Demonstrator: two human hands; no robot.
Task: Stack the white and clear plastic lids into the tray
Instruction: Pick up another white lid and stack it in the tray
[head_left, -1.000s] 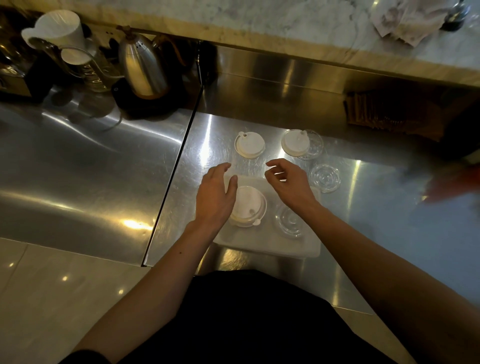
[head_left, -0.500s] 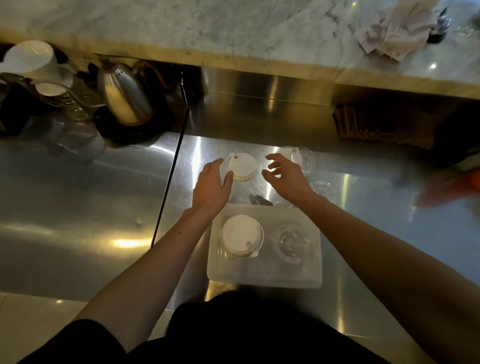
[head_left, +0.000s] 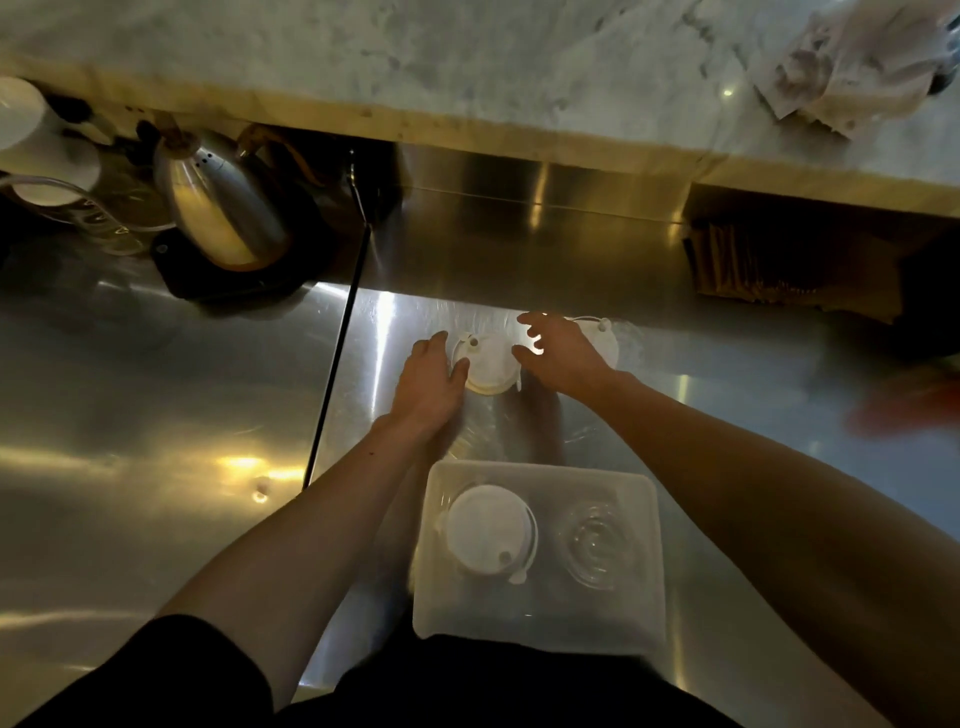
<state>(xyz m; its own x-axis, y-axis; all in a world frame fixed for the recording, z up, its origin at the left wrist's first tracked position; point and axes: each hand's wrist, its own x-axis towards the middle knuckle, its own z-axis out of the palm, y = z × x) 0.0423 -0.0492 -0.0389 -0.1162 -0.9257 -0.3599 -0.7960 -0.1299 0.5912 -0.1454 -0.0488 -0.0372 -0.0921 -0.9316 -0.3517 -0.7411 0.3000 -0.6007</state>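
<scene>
A translucent white tray (head_left: 540, 618) sits on the steel counter close to my body. In it lie a stack of white lids (head_left: 488, 530) on the left and clear lids (head_left: 595, 551) on the right. Beyond the tray a loose white lid (head_left: 491, 361) rests on the counter. My left hand (head_left: 428, 387) touches its left edge with fingers and thumb apart. My right hand (head_left: 563, 353) hovers spread over its right side and partly hides another white lid (head_left: 602, 338) behind it.
A steel kettle (head_left: 223, 208) on a black base stands at the back left beside glassware and a white cup (head_left: 31, 135). A marble ledge (head_left: 467, 67) overhangs the back. A dark seam (head_left: 337, 358) splits the counter. Brown items (head_left: 769, 265) sit back right.
Both hands have moved away from the tray, forward to the loose white lids. The left hand now touches the nearer white lid. The camera has tilted down.
</scene>
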